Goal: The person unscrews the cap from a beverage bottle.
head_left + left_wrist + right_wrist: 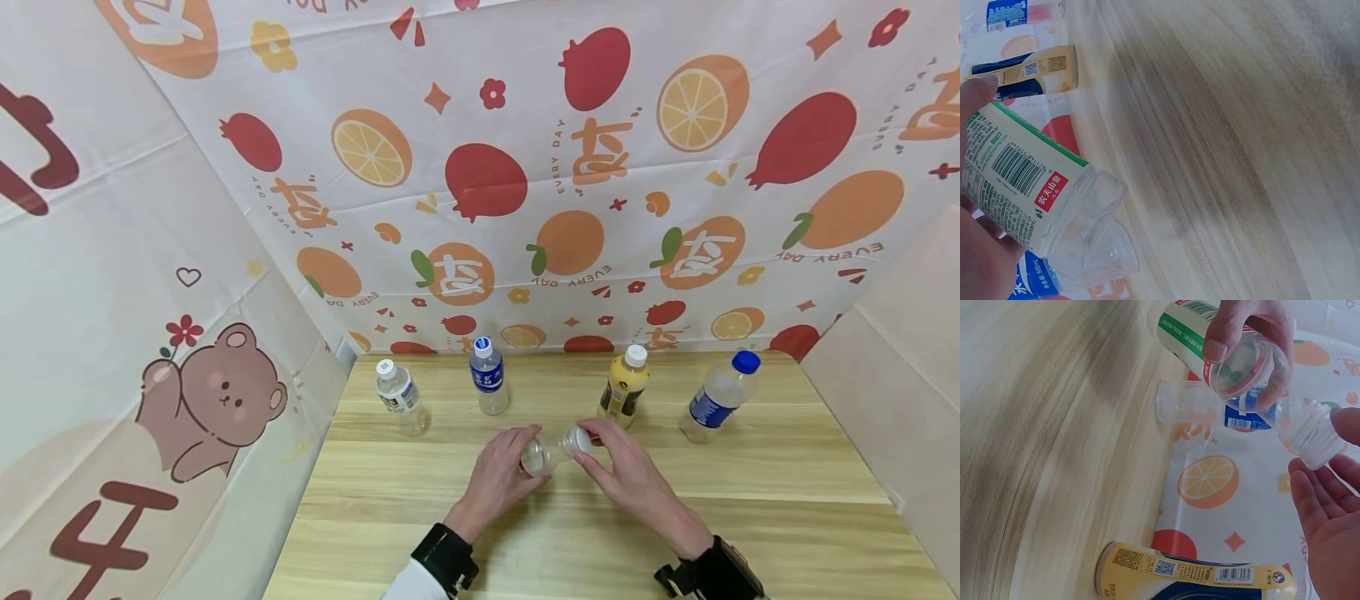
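Note:
My left hand (495,471) grips the body of a clear plastic bottle (552,454), which is tilted with its neck toward my right hand (633,477). In the left wrist view, this bottle's white and green label (1019,172) shows a barcode and a small red patch. The thumb and fingers of my right hand pinch the whitish cap (577,442) at the neck end from both sides. Seen from the right wrist, the ribbed neck end (1316,436) lies between the thumb and the fingertips.
Along the back of the wooden table (600,542) stand a white-capped clear bottle (402,397), a blue-labelled bottle (489,377), a yellow bottle (626,383) and a blue-capped bottle (718,396). Behind them hangs a fruit-patterned cloth (510,242).

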{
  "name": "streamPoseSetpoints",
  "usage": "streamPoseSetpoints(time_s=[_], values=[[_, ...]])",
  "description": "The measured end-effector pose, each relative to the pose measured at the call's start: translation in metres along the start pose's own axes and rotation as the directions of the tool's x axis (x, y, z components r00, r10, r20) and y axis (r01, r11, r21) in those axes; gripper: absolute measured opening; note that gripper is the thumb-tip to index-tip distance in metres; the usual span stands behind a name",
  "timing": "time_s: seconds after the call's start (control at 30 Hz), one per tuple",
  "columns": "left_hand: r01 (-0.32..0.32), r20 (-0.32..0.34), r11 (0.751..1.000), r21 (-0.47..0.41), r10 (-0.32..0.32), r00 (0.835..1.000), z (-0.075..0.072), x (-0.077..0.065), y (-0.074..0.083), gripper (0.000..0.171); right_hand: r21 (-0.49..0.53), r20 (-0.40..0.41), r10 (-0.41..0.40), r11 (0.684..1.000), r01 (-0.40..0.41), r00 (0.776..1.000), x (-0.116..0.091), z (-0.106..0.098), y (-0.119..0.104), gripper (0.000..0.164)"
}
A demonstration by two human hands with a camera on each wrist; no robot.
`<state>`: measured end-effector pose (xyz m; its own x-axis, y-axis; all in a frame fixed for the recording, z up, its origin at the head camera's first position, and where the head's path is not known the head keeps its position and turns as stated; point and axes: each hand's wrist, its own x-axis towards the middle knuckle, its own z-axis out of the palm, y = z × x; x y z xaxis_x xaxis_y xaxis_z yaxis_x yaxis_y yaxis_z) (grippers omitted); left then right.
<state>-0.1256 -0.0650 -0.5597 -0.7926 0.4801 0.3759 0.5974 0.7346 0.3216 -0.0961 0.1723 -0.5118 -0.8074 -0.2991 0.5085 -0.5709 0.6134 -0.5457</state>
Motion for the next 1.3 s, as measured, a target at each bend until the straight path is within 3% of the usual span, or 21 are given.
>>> streamPoseSetpoints(time_s=[0.2,0.3,0.4,0.53,0.63,0.9,1.3], values=[[-0.005,-0.007,1.0,0.014,0.005,1.0,0.001,-0.001,-0.001,0.079,-0.019,0.002,-0.051,0.999,0.051,0.999,0.0,0.0,0.0,0.052],[-0.013,-0.013,1.0,0.024,0.013,1.0,0.001,-0.001,-0.001,0.079,-0.012,0.025,-0.019,1.0,0.019,1.0,0.0,-0.002,-0.001,0.054],[-0.022,-0.02,0.999,0.036,0.023,1.0,0.002,-0.001,-0.001,0.079,0.001,0.071,0.114,0.993,-0.115,0.991,0.0,-0.003,-0.004,0.057],[-0.034,-0.014,0.998,0.043,0.034,0.999,0.002,-0.001,0.0,0.08,-0.039,0.11,0.326,0.945,-0.323,0.939,0.003,-0.001,-0.009,0.061],[-0.038,-0.002,0.998,0.046,0.038,0.999,0.002,-0.001,0.001,0.08,-0.078,0.095,0.384,0.923,-0.377,0.919,0.006,0.001,-0.011,0.055],[-0.041,0.002,0.996,0.077,0.041,0.999,0.004,-0.003,0.0,0.081,-0.091,0.03,0.323,0.943,-0.319,0.946,0.006,0.002,-0.012,0.027],[-0.024,-0.023,0.998,0.056,0.025,0.999,0.007,-0.005,-0.004,0.08,-0.032,0.01,0.261,0.965,-0.26,0.965,0.0,0.0,-0.006,0.041]])
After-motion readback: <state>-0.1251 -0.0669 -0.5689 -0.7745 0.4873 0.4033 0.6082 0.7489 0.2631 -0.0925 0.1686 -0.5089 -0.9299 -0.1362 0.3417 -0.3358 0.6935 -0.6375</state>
